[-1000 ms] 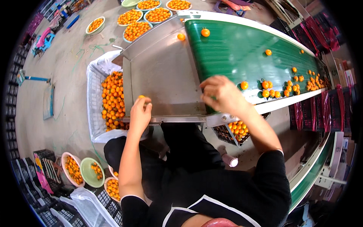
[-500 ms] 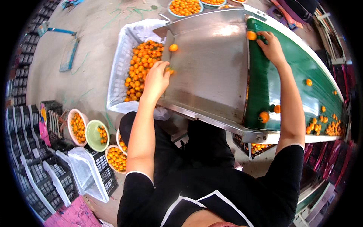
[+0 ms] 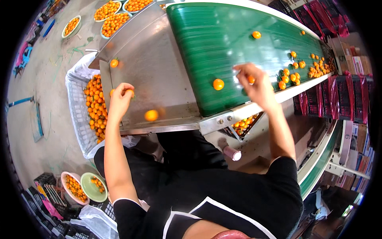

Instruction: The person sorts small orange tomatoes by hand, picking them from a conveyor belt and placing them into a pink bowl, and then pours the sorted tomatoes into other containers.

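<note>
My left hand (image 3: 120, 100) is over the lower end of the metal chute (image 3: 149, 59), its fingers curled round a small orange fruit (image 3: 130, 93). Beyond its knuckles another orange fruit shows in part. Two more lie on the metal: a still orange fruit (image 3: 114, 63) at the upper left, and a smeared orange fruit (image 3: 151, 115) near the front rim. Over the green belt (image 3: 211, 40) hangs my right hand (image 3: 260, 89), blurred by motion. Partly covered by its fingers is an orange fruit (image 3: 250, 79); whether it is gripped is unclear. To its left rests an orange fruit (image 3: 218, 84).
Left of the chute stands a lined crate (image 3: 75, 105) full of fruit. More fruit sits up the belt at right. Several fruit-filled basins, including a green basin (image 3: 88, 189), stand on the floor. A crate of fruit (image 3: 243, 126) is under the belt; a pink cup (image 3: 232, 153) stands nearby.
The whole view has swung right. My right hand has shifted from the belt's far side toward its near edge. A fruit now blurs across the chute; my left hand stays at the chute's lower end.
</note>
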`<control>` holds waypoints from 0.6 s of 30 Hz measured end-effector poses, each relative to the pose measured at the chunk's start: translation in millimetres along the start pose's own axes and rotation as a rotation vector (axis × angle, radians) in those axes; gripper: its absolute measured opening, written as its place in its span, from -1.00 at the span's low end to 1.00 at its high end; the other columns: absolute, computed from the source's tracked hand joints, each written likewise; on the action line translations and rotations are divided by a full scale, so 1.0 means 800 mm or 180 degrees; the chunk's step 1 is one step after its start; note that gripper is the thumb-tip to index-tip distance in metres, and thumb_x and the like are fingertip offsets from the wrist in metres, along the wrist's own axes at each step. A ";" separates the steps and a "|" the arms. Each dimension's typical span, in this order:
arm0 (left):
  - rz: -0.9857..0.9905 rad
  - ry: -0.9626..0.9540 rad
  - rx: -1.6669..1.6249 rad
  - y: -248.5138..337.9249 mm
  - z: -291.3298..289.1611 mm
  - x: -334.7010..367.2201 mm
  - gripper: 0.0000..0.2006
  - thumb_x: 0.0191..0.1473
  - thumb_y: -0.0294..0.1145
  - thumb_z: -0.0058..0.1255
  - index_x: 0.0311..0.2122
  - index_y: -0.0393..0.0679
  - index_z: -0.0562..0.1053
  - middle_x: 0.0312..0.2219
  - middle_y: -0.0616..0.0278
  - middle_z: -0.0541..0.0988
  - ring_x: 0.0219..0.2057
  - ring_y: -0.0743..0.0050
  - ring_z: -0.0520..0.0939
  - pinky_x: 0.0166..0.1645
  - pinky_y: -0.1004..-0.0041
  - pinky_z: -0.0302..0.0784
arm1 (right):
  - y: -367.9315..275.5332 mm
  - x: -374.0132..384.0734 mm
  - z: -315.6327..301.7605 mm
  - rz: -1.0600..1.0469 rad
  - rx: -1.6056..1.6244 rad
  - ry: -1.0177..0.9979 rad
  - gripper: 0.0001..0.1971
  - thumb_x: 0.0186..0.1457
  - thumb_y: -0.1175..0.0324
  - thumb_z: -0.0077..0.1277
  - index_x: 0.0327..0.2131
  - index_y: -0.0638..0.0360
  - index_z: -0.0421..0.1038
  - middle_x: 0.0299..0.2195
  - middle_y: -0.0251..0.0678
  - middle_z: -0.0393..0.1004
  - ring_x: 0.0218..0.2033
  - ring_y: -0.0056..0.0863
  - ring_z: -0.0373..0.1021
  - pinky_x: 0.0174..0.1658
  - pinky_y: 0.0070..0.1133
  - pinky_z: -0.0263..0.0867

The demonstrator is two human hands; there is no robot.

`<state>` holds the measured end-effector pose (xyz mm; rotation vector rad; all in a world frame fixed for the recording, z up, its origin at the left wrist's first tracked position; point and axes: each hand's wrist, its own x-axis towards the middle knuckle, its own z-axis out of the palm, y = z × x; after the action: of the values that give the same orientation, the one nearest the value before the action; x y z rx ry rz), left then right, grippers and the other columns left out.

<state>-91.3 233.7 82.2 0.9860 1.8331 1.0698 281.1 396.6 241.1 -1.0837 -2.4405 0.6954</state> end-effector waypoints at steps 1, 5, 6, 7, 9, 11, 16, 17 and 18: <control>-0.0221 -0.0274 -0.1250 0.021 0.011 -0.004 -0.88 0.08 -0.38 -0.07 -0.30 -0.16 0.42 -0.37 0.23 0.51 -0.33 0.39 0.53 -0.29 0.42 0.45 | 0.001 -0.026 0.005 -0.0308 -0.0084 0.0142 -0.84 0.02 0.57 0.05 -0.27 0.27 0.47 -0.37 -0.17 0.50 -0.32 -0.26 0.46 -0.24 -0.44 0.38; -0.0668 -0.1141 -0.2963 0.064 0.041 -0.047 -0.79 0.17 -0.20 -0.09 -0.36 -0.12 0.36 -0.41 0.25 0.42 -0.38 0.56 0.43 -0.41 0.63 0.31 | -0.007 -0.103 0.017 -0.0258 -0.0018 0.0416 -0.85 -0.03 0.56 0.07 -0.31 0.25 0.47 -0.34 -0.20 0.49 -0.30 -0.20 0.43 -0.21 -0.39 0.35; -0.0541 -0.1285 -0.2885 0.067 0.047 -0.053 -0.82 0.20 -0.26 -0.11 -0.38 -0.10 0.38 -0.44 0.29 0.46 -0.42 0.56 0.45 -0.38 0.61 0.35 | -0.001 -0.109 0.014 -0.0262 -0.0373 0.0603 -0.84 -0.04 0.55 0.08 -0.30 0.25 0.47 -0.32 -0.21 0.49 -0.29 -0.20 0.42 -0.20 -0.39 0.34; -0.0587 -0.1158 -0.2780 0.072 0.056 -0.059 -0.84 0.19 -0.28 -0.09 -0.38 -0.10 0.39 -0.46 0.31 0.46 -0.43 0.57 0.45 -0.38 0.61 0.35 | 0.007 -0.115 0.011 -0.0262 -0.0728 0.0788 -0.83 -0.04 0.54 0.08 -0.29 0.25 0.47 -0.30 -0.21 0.48 -0.27 -0.20 0.41 -0.18 -0.38 0.33; -0.0561 -0.0964 -0.2403 0.103 0.086 -0.074 -0.92 0.17 -0.39 -0.07 -0.36 -0.11 0.40 -0.50 0.36 0.45 -0.48 0.60 0.44 -0.40 0.61 0.33 | 0.016 -0.125 0.013 -0.0073 -0.1165 0.0957 -0.78 -0.04 0.48 0.08 -0.24 0.23 0.47 -0.24 -0.22 0.48 -0.21 -0.22 0.38 -0.11 -0.36 0.26; -0.0152 -0.0936 -0.1719 0.132 0.113 -0.083 -0.93 0.15 -0.47 -0.09 -0.29 -0.13 0.45 -0.46 0.36 0.48 -0.43 0.64 0.47 -0.36 0.61 0.37 | 0.015 -0.130 0.025 -0.0251 -0.1135 0.0854 -0.78 -0.03 0.46 0.08 -0.23 0.19 0.47 -0.22 -0.24 0.48 -0.17 -0.24 0.38 -0.04 -0.36 0.23; 0.1719 -0.0654 -0.0209 0.235 0.185 -0.087 -0.81 0.02 -0.56 0.01 -0.20 -0.21 0.50 -0.32 0.16 0.55 -0.28 0.35 0.60 -0.19 0.46 0.48 | 0.007 -0.138 0.045 -0.0788 -0.0448 0.0988 -0.80 -0.11 0.54 0.13 -0.31 0.20 0.49 -0.26 -0.29 0.50 -0.18 -0.30 0.41 -0.09 -0.42 0.32; 0.1960 -0.0582 0.0033 0.248 0.202 -0.081 -0.79 0.02 -0.54 0.03 -0.18 -0.17 0.50 -0.27 0.13 0.54 -0.27 0.24 0.60 -0.17 0.41 0.50 | 0.007 -0.139 0.041 -0.0831 -0.0437 0.0999 -0.80 -0.12 0.55 0.13 -0.31 0.21 0.49 -0.27 -0.29 0.50 -0.19 -0.30 0.41 -0.10 -0.43 0.32; 0.2202 -0.0527 0.0259 0.255 0.218 -0.072 -0.77 0.02 -0.51 0.04 -0.16 -0.14 0.50 -0.22 0.10 0.53 -0.25 0.13 0.61 -0.16 0.35 0.51 | 0.006 -0.142 0.037 -0.0857 -0.0444 0.1008 -0.79 -0.13 0.56 0.13 -0.32 0.21 0.49 -0.27 -0.29 0.50 -0.19 -0.30 0.41 -0.11 -0.43 0.33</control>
<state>133.7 306.0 222.2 1.7749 1.4293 1.2590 340.1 304.3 198.3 -0.8176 -2.3204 0.2500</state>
